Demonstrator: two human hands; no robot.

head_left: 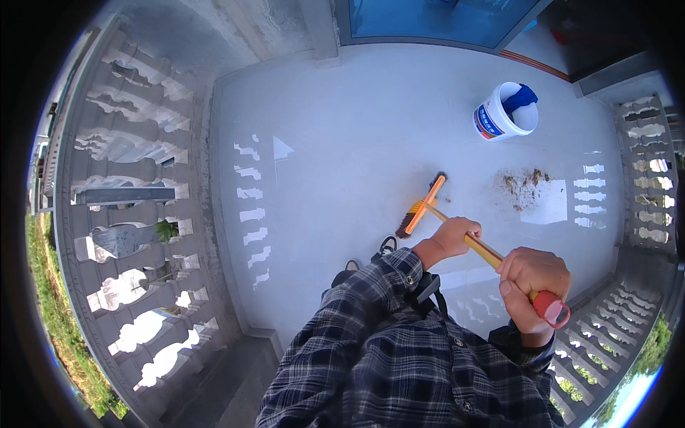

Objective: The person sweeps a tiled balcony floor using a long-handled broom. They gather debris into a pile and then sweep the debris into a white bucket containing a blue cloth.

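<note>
Both hands hold the yellow, red-striped handle (486, 252) of a push broom. My left hand (454, 236) grips it lower down, nearer the head. My right hand (537, 274) is wrapped around the upper end, just below a red end cap with a hanging loop (551, 309). The broom's orange head (426, 204) sits slantwise at the pale, glossy floor, ahead of my shoes. Dark and yellow bristles (408, 220) show along its left side. To the right of the head lies a scattered patch of brown debris (527, 184), apart from the bristles.
A white bucket (489, 120) with a blue cloth (519, 99) over its rim stands beyond the debris. Balustrades line the left (128, 179) and right (650, 184). A blue-tinted glass door (428, 24) and a doorway sill (535, 65) bound the far side.
</note>
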